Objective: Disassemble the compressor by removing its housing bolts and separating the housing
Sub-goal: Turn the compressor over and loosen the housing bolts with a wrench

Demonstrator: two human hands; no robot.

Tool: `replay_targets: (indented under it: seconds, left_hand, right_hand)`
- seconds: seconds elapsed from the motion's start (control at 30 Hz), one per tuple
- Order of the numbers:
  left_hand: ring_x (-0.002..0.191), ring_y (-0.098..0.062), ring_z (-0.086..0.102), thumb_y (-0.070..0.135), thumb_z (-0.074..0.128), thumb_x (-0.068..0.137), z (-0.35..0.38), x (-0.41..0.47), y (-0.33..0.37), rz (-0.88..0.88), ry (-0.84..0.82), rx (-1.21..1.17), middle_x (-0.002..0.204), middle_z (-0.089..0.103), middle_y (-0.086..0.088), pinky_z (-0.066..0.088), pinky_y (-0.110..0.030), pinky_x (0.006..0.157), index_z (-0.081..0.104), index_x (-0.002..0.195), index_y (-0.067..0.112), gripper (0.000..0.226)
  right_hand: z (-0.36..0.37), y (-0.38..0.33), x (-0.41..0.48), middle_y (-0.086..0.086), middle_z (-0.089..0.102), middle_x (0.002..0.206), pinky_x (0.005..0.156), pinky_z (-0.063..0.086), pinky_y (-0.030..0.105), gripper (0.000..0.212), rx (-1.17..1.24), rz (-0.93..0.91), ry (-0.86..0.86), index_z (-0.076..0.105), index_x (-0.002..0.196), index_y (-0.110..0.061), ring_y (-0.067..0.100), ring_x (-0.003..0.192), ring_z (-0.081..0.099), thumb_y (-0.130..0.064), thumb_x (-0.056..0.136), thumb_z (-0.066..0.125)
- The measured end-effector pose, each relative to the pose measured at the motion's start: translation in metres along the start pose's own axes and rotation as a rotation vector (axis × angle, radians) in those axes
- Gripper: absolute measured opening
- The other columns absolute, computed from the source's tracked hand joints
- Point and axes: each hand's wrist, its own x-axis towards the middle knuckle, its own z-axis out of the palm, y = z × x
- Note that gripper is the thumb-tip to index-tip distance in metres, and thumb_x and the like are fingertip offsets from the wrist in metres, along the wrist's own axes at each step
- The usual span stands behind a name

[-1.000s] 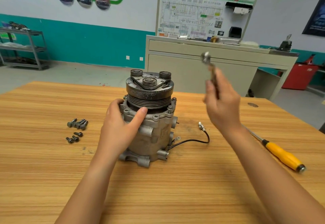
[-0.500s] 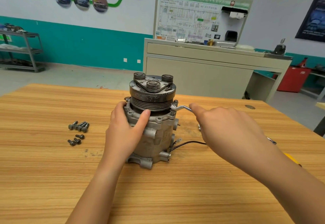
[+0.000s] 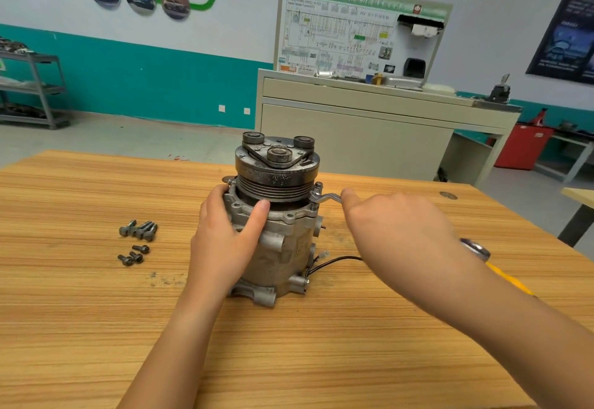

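one head-worn view looks forward and down from close above the table [image 3: 96, 328], both forearms reaching in from below, room wall [image 3: 498, 23] far behind.

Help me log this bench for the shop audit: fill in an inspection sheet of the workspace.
Surface: wooden table, dark specks near the compressor.
Job's things: compressor upright, pulley on top; wrench on a flange bolt at its right; removed bolts in two groups at left.
Clutter: yellow-handled screwdriver behind the right forearm.
Hands: left hand grips the compressor housing; right hand holds the wrench.
Cables: black lead trails right from the compressor base.
Surroundings: cabinet with wiring board, shelf cart, red bin.
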Motion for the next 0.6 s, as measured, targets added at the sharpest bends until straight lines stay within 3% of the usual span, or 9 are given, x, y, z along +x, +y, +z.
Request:
replay_targets:
  seconds: [0.07, 0.13, 0.23, 0.27, 0.33, 0.4, 0.47, 0.53, 0.6]
  left_hand:
    - [0.121, -0.017, 0.044, 0.061, 0.048, 0.077, 0.000, 0.000, 0.000, -0.003, 0.006, 0.000, 0.134, 0.047, 0.001, 0.034, -0.029, 0.087, 0.037, 0.136, 0.020, 0.074]
    - [0.121, -0.017, 0.044, 0.059, 0.049, 0.078, 0.002, 0.000, 0.000, -0.005, 0.023, 0.002, 0.135, 0.047, 0.000, 0.033, -0.028, 0.088, 0.037, 0.137, 0.019, 0.072]
    - [0.121, -0.018, 0.044, 0.058, 0.050, 0.079, 0.003, -0.001, 0.000, -0.006, 0.036, 0.009, 0.135, 0.047, -0.001, 0.032, -0.029, 0.087, 0.037, 0.137, 0.018, 0.072]
    - [0.121, -0.019, 0.045, 0.058, 0.050, 0.079, 0.003, -0.001, 0.000, -0.005, 0.037, 0.009, 0.134, 0.048, -0.001, 0.033, -0.029, 0.087, 0.037, 0.136, 0.018, 0.071]
    - [0.120, -0.020, 0.046, 0.057, 0.051, 0.079, 0.002, 0.000, 0.000, -0.007, 0.036, 0.004, 0.133, 0.048, -0.002, 0.034, -0.030, 0.087, 0.038, 0.136, 0.018, 0.070]
    - [0.120, -0.019, 0.046, 0.059, 0.050, 0.078, 0.002, -0.001, 0.000, -0.007, 0.032, 0.003, 0.133, 0.049, -0.001, 0.034, -0.030, 0.087, 0.038, 0.135, 0.018, 0.071]
    - [0.120, -0.019, 0.046, 0.059, 0.049, 0.077, 0.001, -0.001, 0.000, -0.005, 0.030, -0.004, 0.132, 0.049, -0.001, 0.034, -0.029, 0.087, 0.039, 0.135, 0.019, 0.072]
    - [0.118, -0.018, 0.046, 0.061, 0.048, 0.075, 0.001, -0.001, 0.000, -0.004, 0.027, -0.018, 0.130, 0.050, 0.000, 0.035, -0.029, 0.087, 0.040, 0.134, 0.019, 0.073]
    - [0.114, -0.013, 0.045, 0.062, 0.047, 0.074, 0.001, -0.001, -0.001, 0.001, 0.030, -0.023, 0.130, 0.049, 0.001, 0.033, -0.028, 0.086, 0.039, 0.134, 0.020, 0.074]
  right_hand:
    - [0.003, -0.014, 0.000, 0.005, 0.036, 0.068, 0.035, 0.023, 0.027, 0.066, -0.003, -0.011, -0.007, 0.000, 0.143, 0.007, 0.014, 0.048, 0.030, 0.007, 0.086, 0.036]
    - [0.010, -0.025, 0.000, 0.014, 0.050, 0.095, 0.033, 0.026, 0.019, 0.063, 0.003, -0.025, -0.008, -0.002, 0.139, 0.015, 0.013, 0.057, 0.041, 0.009, 0.086, 0.033]
    - [0.014, -0.031, 0.000, 0.028, 0.028, 0.124, 0.036, 0.033, 0.014, 0.056, -0.055, -0.082, -0.041, 0.004, 0.133, 0.023, 0.017, 0.070, 0.050, 0.013, 0.084, 0.029]
    - [0.015, -0.030, 0.001, 0.029, 0.022, 0.122, 0.039, 0.034, 0.016, 0.054, -0.085, -0.095, -0.046, 0.005, 0.133, 0.024, 0.018, 0.074, 0.054, 0.018, 0.081, 0.023]
    - [0.020, -0.025, -0.001, 0.023, 0.040, 0.106, 0.044, 0.037, 0.019, 0.073, -0.138, -0.156, 0.002, 0.001, 0.132, 0.024, 0.013, 0.071, 0.054, 0.025, 0.059, -0.003]
    - [0.023, -0.020, -0.003, 0.019, 0.047, 0.088, 0.044, 0.037, 0.019, 0.087, -0.219, -0.241, 0.029, -0.006, 0.129, 0.025, 0.007, 0.060, 0.047, 0.022, 0.043, -0.013]
    - [0.022, -0.016, -0.002, 0.026, 0.043, 0.086, 0.042, 0.036, 0.019, 0.074, -0.273, -0.245, 0.041, -0.003, 0.129, 0.026, 0.007, 0.053, 0.040, 0.025, 0.055, -0.005]
    - [0.020, -0.012, -0.001, 0.031, 0.038, 0.085, 0.040, 0.034, 0.019, 0.055, -0.303, -0.213, 0.036, 0.000, 0.131, 0.026, 0.009, 0.050, 0.036, 0.022, 0.078, 0.016]
    - [0.022, -0.005, 0.000, 0.014, 0.041, 0.071, 0.038, 0.030, 0.021, 0.053, -0.294, -0.204, 0.019, -0.004, 0.133, 0.023, 0.011, 0.046, 0.032, 0.017, 0.085, 0.019]
